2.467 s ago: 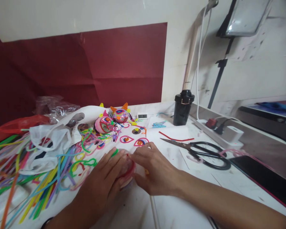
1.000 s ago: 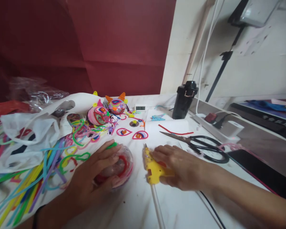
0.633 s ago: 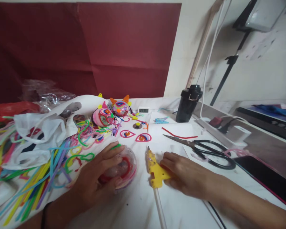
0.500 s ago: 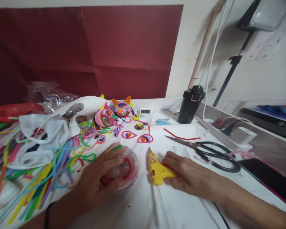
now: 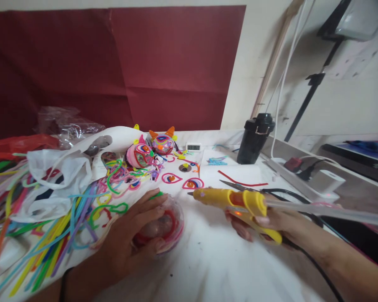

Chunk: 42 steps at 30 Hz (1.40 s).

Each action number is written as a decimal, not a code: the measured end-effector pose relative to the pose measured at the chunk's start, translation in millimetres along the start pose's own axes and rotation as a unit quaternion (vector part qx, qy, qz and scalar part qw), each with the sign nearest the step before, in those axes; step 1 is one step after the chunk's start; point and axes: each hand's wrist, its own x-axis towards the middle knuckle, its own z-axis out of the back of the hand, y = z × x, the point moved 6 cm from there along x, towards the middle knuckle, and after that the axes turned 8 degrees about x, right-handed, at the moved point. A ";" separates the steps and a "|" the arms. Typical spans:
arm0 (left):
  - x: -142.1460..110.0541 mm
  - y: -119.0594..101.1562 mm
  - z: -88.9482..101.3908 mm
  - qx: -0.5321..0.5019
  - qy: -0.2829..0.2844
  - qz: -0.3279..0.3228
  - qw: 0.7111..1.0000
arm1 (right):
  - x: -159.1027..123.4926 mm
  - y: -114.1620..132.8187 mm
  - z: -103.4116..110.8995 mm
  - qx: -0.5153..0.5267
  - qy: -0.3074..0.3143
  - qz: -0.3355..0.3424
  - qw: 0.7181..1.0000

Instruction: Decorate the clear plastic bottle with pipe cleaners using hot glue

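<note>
1. We have two hands at work: our left hand (image 5: 129,230) and our right hand (image 5: 282,220).
2. Our left hand curves its fingers over one clear ball (image 5: 167,222) with a red ring, grasping its left side; the ball sits on the near part of the table (image 5: 208,272), in the middle.
3. Our right hand is closed around the handle of one yellow glue gun (image 5: 227,199), whose single nozzle points left, near the ball's far right edge.
4. We see one pale glue stick (image 5: 327,212) running out to the right from the back of the gun.
5. Just beyond the nozzle we count two eye shapes (image 5: 193,183), side by side.
6. Farther left stand two decorated balls (image 5: 139,155) with ears.
7. On the far right we find one black flask (image 5: 255,140); to its left is one small digital display (image 5: 193,147).
8. One red strip (image 5: 241,179) lies near one pair of scissors (image 5: 233,184), partly hidden behind the gun.
9. At left, we cannot count the many heaped coloured stems (image 5: 59,235).
</note>
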 end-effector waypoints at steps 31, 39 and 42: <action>3.0 -10.2 2.8 0.012 -0.012 -0.044 0.999 | 18.5 -17.1 -23.9 0.170 0.064 -0.001 0.983; 1.7 -8.9 2.6 0.025 -0.004 -0.038 0.999 | 18.8 -17.0 -22.3 0.151 0.049 -0.013 0.987; 1.4 -7.9 2.5 0.023 -0.004 -0.027 0.999 | 19.7 -17.9 -21.4 0.151 0.047 -0.014 0.987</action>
